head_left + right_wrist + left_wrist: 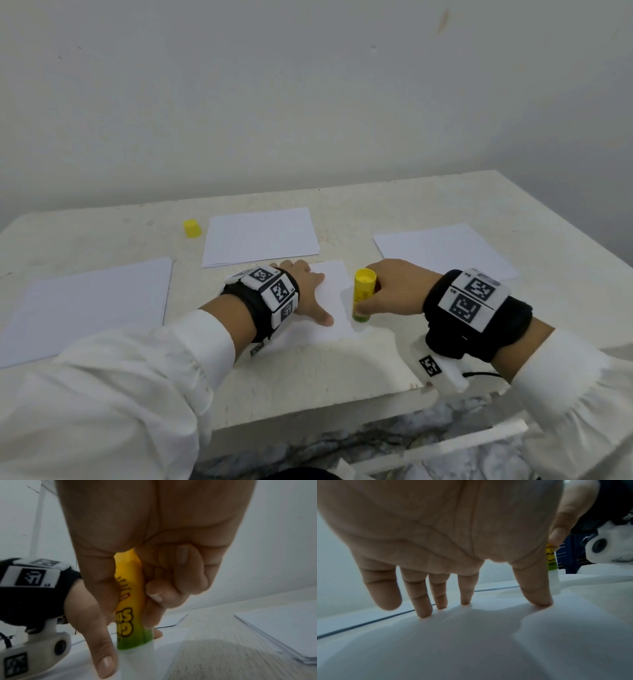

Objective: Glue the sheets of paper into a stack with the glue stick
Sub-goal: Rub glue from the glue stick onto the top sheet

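Note:
A white sheet (330, 308) lies near the table's front edge. My left hand (308, 294) presses flat on it, fingers spread and straight (423, 601). My right hand (387, 291) grips a yellow-and-green glue stick (362, 296) upright, its glue tip down on the sheet's right edge (137, 660). In the right wrist view the fingers and thumb curl round the glue stick's tube (130, 601). The glue stick (552, 561) shows beside my left thumb in the left wrist view. Its yellow cap (191, 228) stands apart at the back left.
Three other lots of white paper lie on the pale table (359, 202): one at the back centre (260, 236), one at the right (445, 250), one at the left (89, 305). The table's front edge runs just under my wrists. A wall stands behind.

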`<state>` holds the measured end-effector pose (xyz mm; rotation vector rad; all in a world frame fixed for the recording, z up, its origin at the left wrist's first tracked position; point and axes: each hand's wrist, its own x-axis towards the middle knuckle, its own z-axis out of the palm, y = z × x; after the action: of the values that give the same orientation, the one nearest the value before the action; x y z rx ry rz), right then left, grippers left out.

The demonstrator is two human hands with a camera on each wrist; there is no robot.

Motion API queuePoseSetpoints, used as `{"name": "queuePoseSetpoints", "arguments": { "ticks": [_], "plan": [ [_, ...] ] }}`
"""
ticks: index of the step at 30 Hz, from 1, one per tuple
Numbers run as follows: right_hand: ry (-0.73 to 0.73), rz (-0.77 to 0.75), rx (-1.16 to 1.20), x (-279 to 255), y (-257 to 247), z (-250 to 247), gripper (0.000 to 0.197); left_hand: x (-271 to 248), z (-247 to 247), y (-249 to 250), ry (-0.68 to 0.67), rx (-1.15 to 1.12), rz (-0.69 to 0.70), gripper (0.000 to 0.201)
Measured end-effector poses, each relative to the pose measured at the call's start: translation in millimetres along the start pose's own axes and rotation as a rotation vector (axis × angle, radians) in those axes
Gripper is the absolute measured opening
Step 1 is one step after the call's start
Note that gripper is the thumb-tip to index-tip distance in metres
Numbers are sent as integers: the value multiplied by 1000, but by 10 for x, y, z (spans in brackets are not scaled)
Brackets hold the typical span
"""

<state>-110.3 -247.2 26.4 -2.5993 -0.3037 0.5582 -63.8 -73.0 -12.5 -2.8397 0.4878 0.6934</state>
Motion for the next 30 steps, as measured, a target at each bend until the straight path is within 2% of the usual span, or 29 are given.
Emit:
{"name": "queuePoseSetpoints", "arguments": {
  "ticks": [2, 6, 9, 11, 15, 16, 18, 20, 23, 26, 30],
  "plan": [
    [19, 8, 219, -17, 21, -60, 13, -2, 16, -9, 17, -30, -3, 101],
    [131, 28, 790, 76, 93, -185, 38, -22, 74, -52, 93, -158, 1, 102],
    [150, 68, 993, 261, 78, -233, 25, -48, 112, -78, 125, -179, 22, 92],
    [243, 104, 1047, 434, 68, -234, 26, -54, 134, -106, 134, -181, 33, 87],
    [387, 148, 944, 783, 93, -253, 68, -60, 149, -175, 133, -166, 34, 85],
    [399, 172, 899, 853, 93, -260, 69, -65, 148, -188, 133, -154, 32, 85],
    [409, 188, 732, 974, 89, -264, 53, -77, 149, -206, 136, -133, 27, 83],
    [432, 197, 673, 1083, 117, -259, 46, -76, 150, -219, 129, -125, 25, 79],
    [475, 260, 624, 1152, 145, -250, 45, -72, 146, -231, 81, -150, 27, 75],
    [401, 339, 443, 1160, 185, -255, 51, -71, 156, -229, 72, -190, 30, 74],
    [356, 404, 355, 1167, 185, -268, 58, -72, 165, -228, 103, -216, 32, 72]
  ]
}}
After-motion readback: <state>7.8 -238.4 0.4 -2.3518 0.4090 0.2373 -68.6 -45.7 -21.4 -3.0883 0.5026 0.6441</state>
